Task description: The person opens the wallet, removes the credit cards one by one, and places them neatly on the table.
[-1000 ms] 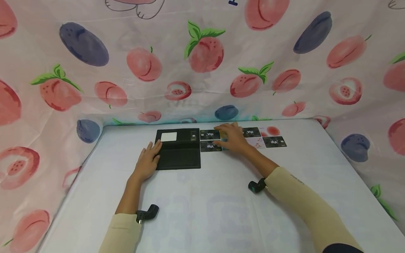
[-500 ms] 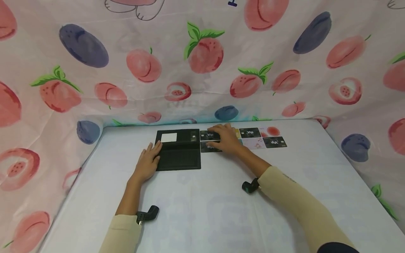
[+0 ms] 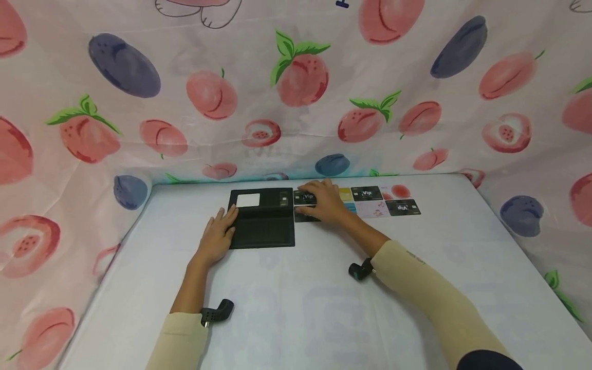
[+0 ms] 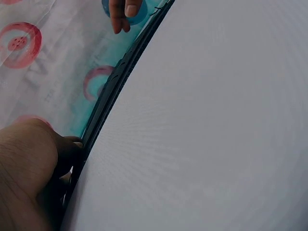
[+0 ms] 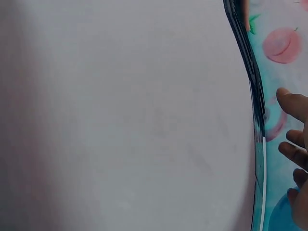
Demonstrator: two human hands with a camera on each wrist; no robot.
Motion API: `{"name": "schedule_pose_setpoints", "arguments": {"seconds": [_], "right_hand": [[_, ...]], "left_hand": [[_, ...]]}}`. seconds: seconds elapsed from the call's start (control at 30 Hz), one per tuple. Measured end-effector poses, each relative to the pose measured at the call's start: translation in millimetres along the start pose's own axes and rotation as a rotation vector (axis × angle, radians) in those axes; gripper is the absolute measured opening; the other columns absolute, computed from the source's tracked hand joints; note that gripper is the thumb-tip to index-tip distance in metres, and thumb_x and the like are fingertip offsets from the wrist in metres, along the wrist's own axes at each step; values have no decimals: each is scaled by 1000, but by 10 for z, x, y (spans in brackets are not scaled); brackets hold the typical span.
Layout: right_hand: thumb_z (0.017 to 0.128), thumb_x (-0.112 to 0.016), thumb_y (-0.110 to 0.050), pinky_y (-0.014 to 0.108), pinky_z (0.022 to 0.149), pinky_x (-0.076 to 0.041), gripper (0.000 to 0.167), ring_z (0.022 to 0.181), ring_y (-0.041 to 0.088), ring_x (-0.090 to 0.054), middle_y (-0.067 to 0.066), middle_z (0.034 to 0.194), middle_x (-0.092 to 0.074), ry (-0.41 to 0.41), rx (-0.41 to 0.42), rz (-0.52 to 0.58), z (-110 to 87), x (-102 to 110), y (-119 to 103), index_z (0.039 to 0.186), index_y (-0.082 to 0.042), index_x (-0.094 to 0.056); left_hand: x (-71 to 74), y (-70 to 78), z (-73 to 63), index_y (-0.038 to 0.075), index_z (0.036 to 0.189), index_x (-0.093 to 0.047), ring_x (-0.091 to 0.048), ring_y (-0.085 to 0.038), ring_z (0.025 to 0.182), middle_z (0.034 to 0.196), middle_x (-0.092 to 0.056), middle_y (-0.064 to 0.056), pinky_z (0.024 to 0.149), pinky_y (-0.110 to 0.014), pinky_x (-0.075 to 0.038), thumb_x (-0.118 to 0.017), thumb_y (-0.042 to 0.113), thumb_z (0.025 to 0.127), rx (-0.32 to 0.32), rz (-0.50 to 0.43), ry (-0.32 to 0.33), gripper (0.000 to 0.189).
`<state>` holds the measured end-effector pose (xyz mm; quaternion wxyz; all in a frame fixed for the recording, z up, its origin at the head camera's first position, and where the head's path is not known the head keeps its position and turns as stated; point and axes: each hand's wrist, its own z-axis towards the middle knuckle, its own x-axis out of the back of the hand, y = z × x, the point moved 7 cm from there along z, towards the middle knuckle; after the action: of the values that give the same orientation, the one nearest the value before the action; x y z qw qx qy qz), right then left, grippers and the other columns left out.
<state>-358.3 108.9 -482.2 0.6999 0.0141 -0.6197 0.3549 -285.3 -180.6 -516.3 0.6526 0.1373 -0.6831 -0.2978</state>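
A black card wallet (image 3: 262,230) lies spread open near the back of the white table, with a white rectangle (image 3: 248,200) on its upper left part. My left hand (image 3: 216,237) rests on the wallet's left edge, fingers extended. Just right of the wallet, my right hand (image 3: 326,202) is over two black VIP cards, the upper card (image 3: 300,197) and the lower card (image 3: 306,215), partly hiding both. In the right wrist view the right hand's fingers (image 5: 293,149) are spread, with nothing between them.
Several more cards lie in two rows to the right: a yellow card (image 3: 345,194), a black VIP card (image 3: 366,193), a pink card (image 3: 372,209), a red-patterned card (image 3: 399,192) and another black card (image 3: 403,207). A fruit-print curtain (image 3: 296,128) hangs behind the table.
My right hand has moved left over the cards toward the wallet, uncovering the yellow card and a blue one below it. My left hand has stayed on the wallet's edge.
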Motion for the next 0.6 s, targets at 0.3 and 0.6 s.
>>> {"name": "schedule_pose_setpoints", "arguments": {"seconds": [0.3, 0.6], "right_hand": [[91, -81, -52, 56, 95, -38, 70, 121, 34, -46, 10, 150, -57, -46, 0, -31, 103, -87, -65, 149, -17, -62], [94, -77, -53, 53, 99, -39, 68, 125, 32, -45, 8, 151, -55, -86, -10, -104, 200, -156, -128, 150, -19, -60]], "left_hand": [[-8, -17, -16, 1, 164, -30, -6, -39, 160, 172, -22, -13, 128, -55, 2, -43, 8, 110, 0, -6, 2, 56], [3, -5, -5, 1, 164, -30, -6, -40, 160, 172, -23, -13, 128, -55, 2, -43, 8, 110, -5, 1, 9, 56]]}}
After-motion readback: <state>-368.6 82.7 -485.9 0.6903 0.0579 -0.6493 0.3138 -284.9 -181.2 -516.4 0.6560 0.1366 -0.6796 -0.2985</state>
